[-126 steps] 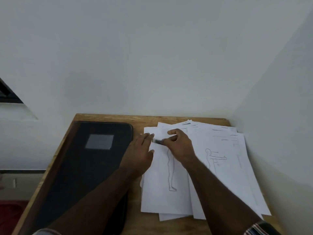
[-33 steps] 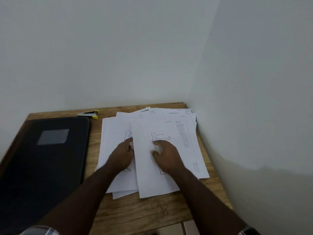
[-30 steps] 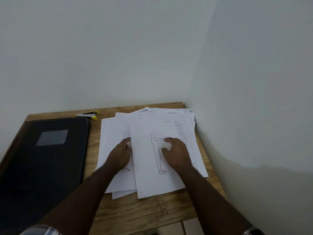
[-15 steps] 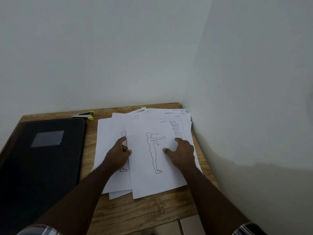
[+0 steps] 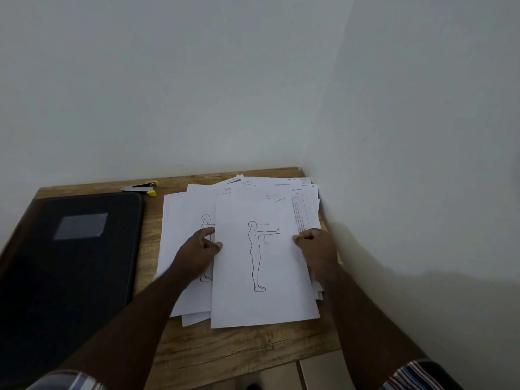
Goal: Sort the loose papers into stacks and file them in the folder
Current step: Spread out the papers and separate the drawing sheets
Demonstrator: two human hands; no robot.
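Both hands are now taking the top sheet by its edges.

The left hand (image 5: 200,249) and right hand (image 5: 315,246), earlier lying flat, are pinching the top sheet (image 5: 261,302) atop the paper pile (image 5: 180,215), beside the folder (image 5: 70,263).

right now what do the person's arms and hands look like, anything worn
Both forearms are bare, with no watch, ring or glove visible on the left hand or the right hand. Striped sleeves show at the bottom edge: the left sleeve in pale plaid-like stripes, the right sleeve in blue, white and reddish stripes.
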